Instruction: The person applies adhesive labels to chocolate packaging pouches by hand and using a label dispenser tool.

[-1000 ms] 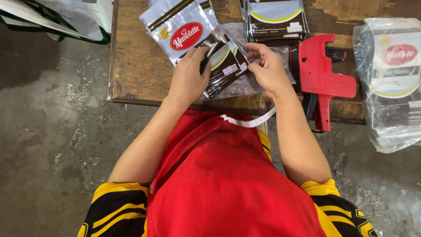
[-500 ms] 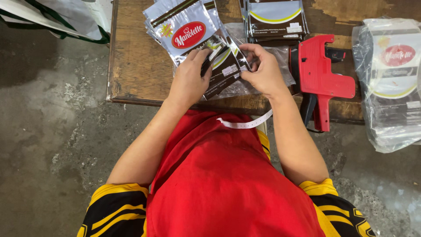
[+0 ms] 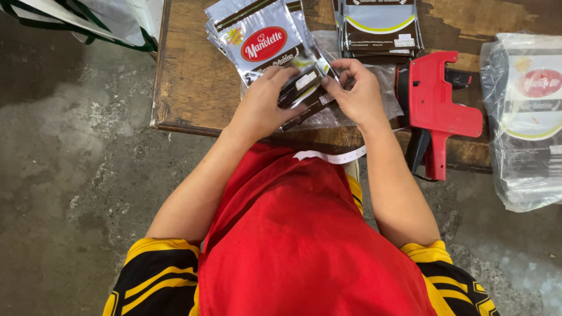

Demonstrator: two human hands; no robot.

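Silver foil pouches with red oval labels [image 3: 263,44], fanned stack near the wooden tabletop [image 3: 193,88] front edge. Left hand [image 3: 260,108] and right hand [image 3: 357,93] fingers both pinch the stack's lower end. Red plastic price-label gun [image 3: 436,105] just beside the right hand; tabletop left of the stack is bare. Since earlier frame: right fingers curled further onto the stack.

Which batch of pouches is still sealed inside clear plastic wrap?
The wrapped bundle at the far right edge. The stack in both hands and the stack behind the red label gun lie loose, unwrapped.
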